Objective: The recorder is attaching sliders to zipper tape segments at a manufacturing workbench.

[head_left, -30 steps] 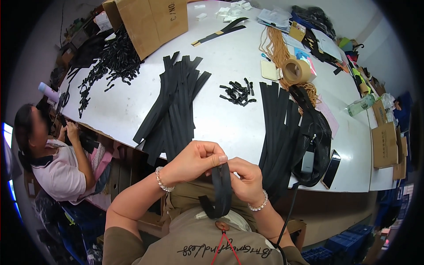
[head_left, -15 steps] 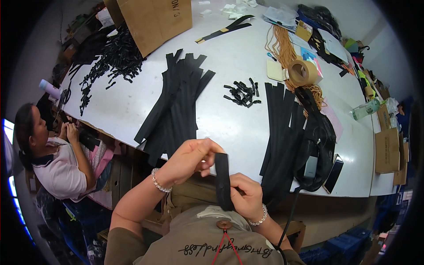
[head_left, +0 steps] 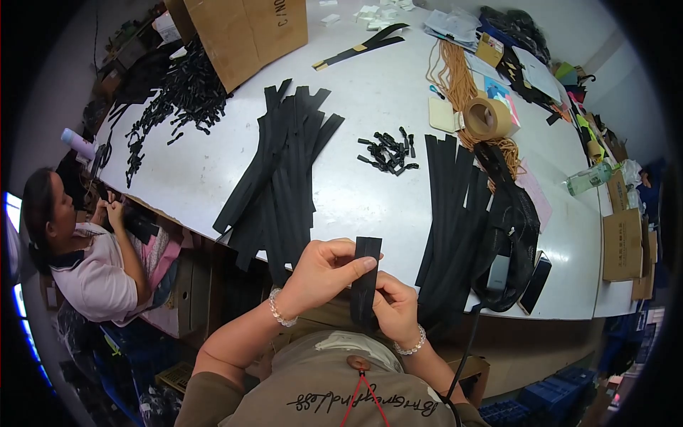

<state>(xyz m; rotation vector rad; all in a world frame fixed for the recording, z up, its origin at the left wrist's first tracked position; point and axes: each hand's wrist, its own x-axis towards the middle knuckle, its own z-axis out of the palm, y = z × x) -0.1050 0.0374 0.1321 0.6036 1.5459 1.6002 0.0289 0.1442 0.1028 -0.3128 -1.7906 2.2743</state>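
My left hand (head_left: 326,276) pinches the upper part of a flat black zipper (head_left: 364,302), its thumb lying across the front face. Lower down, my right hand (head_left: 395,311) grips the same zipper at its right edge with bent fingers. The zipper stands nearly upright before my chest, at the table's front edge; its lower end is hard to make out. A fanned bundle of black zippers (head_left: 288,167) lies left of my hands, and another bundle (head_left: 445,228) lies to the right, hanging over the edge. Beyond my hands is a small pile of black zipper pulls (head_left: 390,152).
A large heap of black pulls (head_left: 188,92) lies beside a cardboard box (head_left: 249,39) at the far left. On the right are a tape roll (head_left: 491,118), tan cords (head_left: 455,67), a black mesh bag (head_left: 518,213) and a phone (head_left: 535,283). A person (head_left: 96,263) sits at left.
My left hand has moved right and slightly down, its thumb now pressed onto the zipper's front. The zipper has shifted slightly, and my right hand still grips it.
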